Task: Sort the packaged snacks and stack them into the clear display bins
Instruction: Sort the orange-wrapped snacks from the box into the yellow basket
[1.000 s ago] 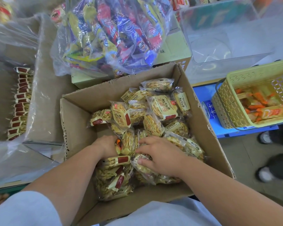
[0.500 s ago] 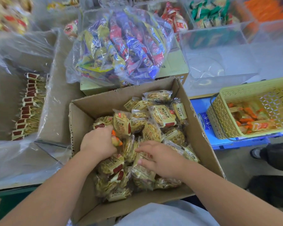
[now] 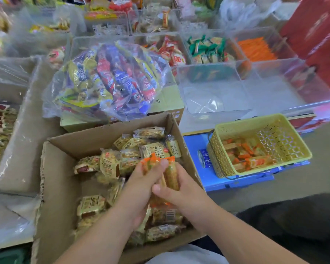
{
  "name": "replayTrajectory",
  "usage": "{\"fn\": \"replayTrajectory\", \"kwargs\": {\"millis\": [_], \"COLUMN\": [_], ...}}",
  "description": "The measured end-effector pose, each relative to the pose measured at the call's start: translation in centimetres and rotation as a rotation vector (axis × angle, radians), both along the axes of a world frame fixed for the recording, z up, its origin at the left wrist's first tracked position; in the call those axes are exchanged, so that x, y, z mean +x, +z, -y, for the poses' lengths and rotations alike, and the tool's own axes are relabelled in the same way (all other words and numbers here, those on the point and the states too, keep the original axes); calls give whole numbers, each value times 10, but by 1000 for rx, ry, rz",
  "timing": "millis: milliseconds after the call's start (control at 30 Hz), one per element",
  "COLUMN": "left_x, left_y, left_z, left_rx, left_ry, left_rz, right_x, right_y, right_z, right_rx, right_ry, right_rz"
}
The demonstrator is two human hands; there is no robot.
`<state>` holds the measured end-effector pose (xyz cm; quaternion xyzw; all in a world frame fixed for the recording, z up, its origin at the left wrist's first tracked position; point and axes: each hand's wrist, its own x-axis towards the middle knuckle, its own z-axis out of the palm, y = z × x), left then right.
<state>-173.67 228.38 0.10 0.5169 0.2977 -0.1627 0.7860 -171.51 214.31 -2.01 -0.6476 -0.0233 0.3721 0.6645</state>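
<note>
Now in hand: the sorting step, judged from the picture; stray items are being picked out of a mixed box.
Task's thing: a small bunch of slim, clear-wrapped orange-ended snack sticks (image 3: pixel 171 173), held upright above the open brown cardboard box (image 3: pixel 59 187).
Left hand: the left hand (image 3: pixel 139 185) is wrapped round the bunch from the left, thumb tip up by the orange ends.
Right hand: the right hand (image 3: pixel 185 193) clasps the same bunch from the right, thumb across the front; the two hands touch.
Box contents: tan printed cellophane snack packets (image 3: pixel 154 151), loosely heaped.
Likely destination: a yellow perforated plastic basket (image 3: pixel 244 121) just right of the box, on a blue plastic crate (image 3: pixel 204 174); it already holds sticks that look alike.
Display bin: a clear rectangular acrylic bin (image 3: pixel 213 103) beyond the basket holds nothing.
Next move calls for: passing the bunch to one hand, carrying it right over the box wall, and laying the sticks parallel.
Risk: slick wrappers could slide out of a loose clasp.
</note>
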Motion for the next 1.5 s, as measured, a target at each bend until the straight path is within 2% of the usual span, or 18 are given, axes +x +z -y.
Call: {"fn": "replayTrajectory", "kwargs": {"millis": [200, 300, 367, 400, 500, 567, 667, 733, 833, 900, 967, 1033, 1100, 1200, 1300, 1367, 1433, 1500], "left_x": [31, 64, 69, 74, 90, 101, 104, 116, 131, 132, 131, 130, 129, 127, 116, 102, 83, 61], "left_y": [10, 22, 9, 0, -9, -1, -12, -31, -67, -87, -98, -102, -103, -94, -77, -63, -51, -43], "left_z": [71, 108, 111, 115, 139, 154, 168, 178, 186, 186, 186, 185, 184, 184, 177, 163, 143, 116], "left_rx": [8, 44, -1, 4, 125, 268, 302, 448, 958, 1249, 1357, 1382, 1417, 1452, 1440, 1406, 1407, 1473], "left_ry": [-143, -119, -174, -135, -276, -305, -452, -553, -872, -1079, -1163, -1160, -1160, -1168, -1090, -943, -716, -500], "left_rz": [40, 60, 169, 186, 194, 135, 245, 241, 263, 270, 325, 365, 388, 417, 470, 532, 625, 657], "right_x": [26, 45, 60, 68, 87, 99, 118, 134, 161, 182, 200, 215, 226, 229, 223, 211, 192, 169], "right_y": [-10, -9, -7, -7, -9, -13, -27, -38, -53, -64, -73, -83, -96, -108, -100, -87, -73, -58], "right_z": [63, 96, 115, 123, 141, 152, 174, 195, 231, 255, 274, 288, 297, 295, 275, 248, 213, 175], "right_rx": [28, 69, 95, 130, 192, 190, 180, 177, 52, -196, -498, -757, -914, -973, -1107, -1059, -857, -688], "right_ry": [-212, -237, -228, -230, -248, -280, -363, -447, -591, -612, -572, -464, -355, -259, -258, -310, -341, -282], "right_rz": [-4, -25, -26, -35, -44, -49, -106, -152, -136, -64, 44, 157, 192, 171, 231, 373, 513, 591]}}
